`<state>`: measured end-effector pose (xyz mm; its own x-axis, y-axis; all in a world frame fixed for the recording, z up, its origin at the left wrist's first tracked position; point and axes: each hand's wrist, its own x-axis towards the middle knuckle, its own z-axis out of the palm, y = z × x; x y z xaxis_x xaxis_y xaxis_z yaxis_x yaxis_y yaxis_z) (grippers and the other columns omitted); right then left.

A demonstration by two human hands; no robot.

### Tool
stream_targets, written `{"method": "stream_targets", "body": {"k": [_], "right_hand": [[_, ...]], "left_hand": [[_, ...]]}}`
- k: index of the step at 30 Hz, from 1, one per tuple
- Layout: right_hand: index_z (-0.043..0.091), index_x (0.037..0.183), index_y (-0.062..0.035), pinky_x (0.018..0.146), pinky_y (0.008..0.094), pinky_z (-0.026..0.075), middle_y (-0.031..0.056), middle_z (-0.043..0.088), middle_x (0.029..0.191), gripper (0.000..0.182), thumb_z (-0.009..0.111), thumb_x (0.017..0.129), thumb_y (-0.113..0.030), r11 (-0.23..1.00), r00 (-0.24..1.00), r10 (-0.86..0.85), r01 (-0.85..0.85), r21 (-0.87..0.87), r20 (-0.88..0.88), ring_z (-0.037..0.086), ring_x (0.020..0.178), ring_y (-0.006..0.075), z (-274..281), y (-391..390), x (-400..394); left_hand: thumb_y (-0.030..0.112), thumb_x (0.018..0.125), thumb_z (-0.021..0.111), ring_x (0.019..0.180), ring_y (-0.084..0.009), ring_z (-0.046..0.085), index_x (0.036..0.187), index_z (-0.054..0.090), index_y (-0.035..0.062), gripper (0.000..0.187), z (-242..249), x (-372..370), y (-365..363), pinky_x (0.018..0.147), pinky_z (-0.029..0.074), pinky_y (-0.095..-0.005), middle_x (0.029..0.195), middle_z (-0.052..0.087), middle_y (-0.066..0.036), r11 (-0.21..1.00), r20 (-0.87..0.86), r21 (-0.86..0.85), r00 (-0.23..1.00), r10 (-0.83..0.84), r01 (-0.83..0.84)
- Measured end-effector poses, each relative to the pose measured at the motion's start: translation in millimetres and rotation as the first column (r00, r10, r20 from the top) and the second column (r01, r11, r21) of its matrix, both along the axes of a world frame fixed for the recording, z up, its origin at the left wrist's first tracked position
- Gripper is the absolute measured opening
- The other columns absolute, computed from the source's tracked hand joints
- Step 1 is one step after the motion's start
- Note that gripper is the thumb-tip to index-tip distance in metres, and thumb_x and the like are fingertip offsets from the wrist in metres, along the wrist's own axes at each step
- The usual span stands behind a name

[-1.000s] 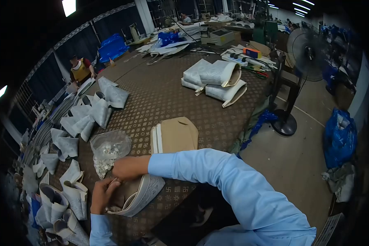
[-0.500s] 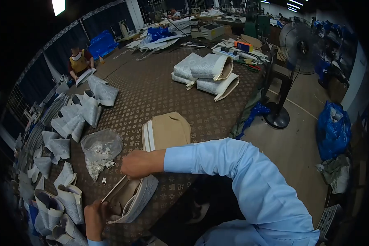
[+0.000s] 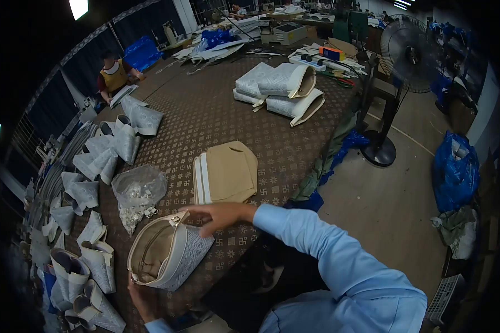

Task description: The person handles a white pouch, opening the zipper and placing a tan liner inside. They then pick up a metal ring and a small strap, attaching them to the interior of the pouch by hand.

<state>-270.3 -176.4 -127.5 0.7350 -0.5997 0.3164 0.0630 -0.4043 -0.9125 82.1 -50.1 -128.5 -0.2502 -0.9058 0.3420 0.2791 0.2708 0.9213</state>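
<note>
A pale bag (image 3: 190, 256) with a silvery pattern stands tilted at the table's near edge, its mouth wide apart. Inside show a tan lining and a zipper; small metal fittings sit at both ends of the rim. My right hand (image 3: 221, 216) grips the far end of the rim, fingers along the top and thumb on the outer side. At the near end, my left hand (image 3: 142, 299) holds the bag from below, its fingers partly hidden. Just beyond lies a clear plastic bag (image 3: 140, 186) with small white-and-metal pieces spilling out. Flat tan panels (image 3: 226, 173) lie past my right hand.
Several similar bag bodies (image 3: 97, 261) line the left side. More finished-looking bags (image 3: 278, 89) are stacked farther back. A standing fan (image 3: 410, 55) and a blue sack (image 3: 455, 172) are on the right. Another person (image 3: 115, 76) works at the far left.
The bag's mouth has spread from a narrow gap to wide and turned up toward me. My right hand has shifted right and unfolded from a fist onto the rim.
</note>
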Motion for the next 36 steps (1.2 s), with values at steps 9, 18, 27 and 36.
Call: {"method": "stream_targets", "body": {"k": [9, 18, 27, 36], "right_hand": [[0.027, 0.138, 0.0001, 0.096, 0.0333, 0.040, 0.0130, 0.050, 0.125, 0.090, 0.079, 0.071, -0.030, 0.997, 0.970, -0.070, 0.057, 0.061, 0.233, 0.050, 0.114, 0.0240, 3.1, 51.2, 37.5], [0.028, 0.137, -0.0019, 0.100, 0.0410, 0.042, 0.0163, 0.044, 0.132, 0.063, 0.060, 0.089, -0.027, 0.555, 0.586, -0.616, -0.151, 0.818, 0.526, 0.049, 0.117, 0.0265, -4.0, 44.3, -51.2], [0.044, 0.124, 0.0052, 0.074, 0.0344, 0.052, 0.0191, 0.059, 0.108, 0.055, 0.052, 0.092, -0.039, 0.395, 0.399, -0.888, 0.405, 0.824, 0.230, 0.062, 0.092, 0.0253, -33.5, 34.5, -118.0], [0.058, 0.114, 0.0006, 0.073, 0.0230, 0.048, 0.0039, 0.064, 0.095, 0.027, 0.056, 0.091, -0.014, 0.426, 0.392, -0.878, 0.902, 0.073, 0.276, 0.060, 0.084, 0.0093, -14.6, 5.4, -105.5]], "left_hand": [[0.061, 0.093, 0.022, 0.122, -0.0290, 0.044, 0.139, 0.030, 0.0005, 0.076, 16.1, -40.6, -14.5, 0.104, 0.033, -0.0392, 0.137, 0.040, -0.016, 0.882, -0.177, 0.272, 0.881, 0.439, -0.384], [0.050, 0.096, 0.036, 0.090, -0.0159, 0.062, 0.128, 0.043, -0.0032, 0.063, 36.9, -78.0, -57.4, 0.077, 0.046, -0.0249, 0.106, 0.062, -0.014, 0.900, 0.136, 0.125, 0.906, 0.401, -0.417], [0.016, 0.090, 0.057, 0.094, -0.0184, 0.059, 0.118, 0.056, -0.0013, 0.033, -54.0, -128.3, -67.6, 0.080, 0.048, -0.0304, 0.103, 0.062, -0.013, 0.884, 0.565, -0.182, 0.690, 0.452, -0.430], [0.011, 0.088, 0.058, 0.091, -0.0176, 0.060, 0.113, 0.059, -0.0008, 0.027, -53.8, -123.4, -71.6, 0.080, 0.048, -0.0291, 0.101, 0.064, -0.011, 0.878, 0.509, -0.089, 0.736, 0.446, -0.470]]}}
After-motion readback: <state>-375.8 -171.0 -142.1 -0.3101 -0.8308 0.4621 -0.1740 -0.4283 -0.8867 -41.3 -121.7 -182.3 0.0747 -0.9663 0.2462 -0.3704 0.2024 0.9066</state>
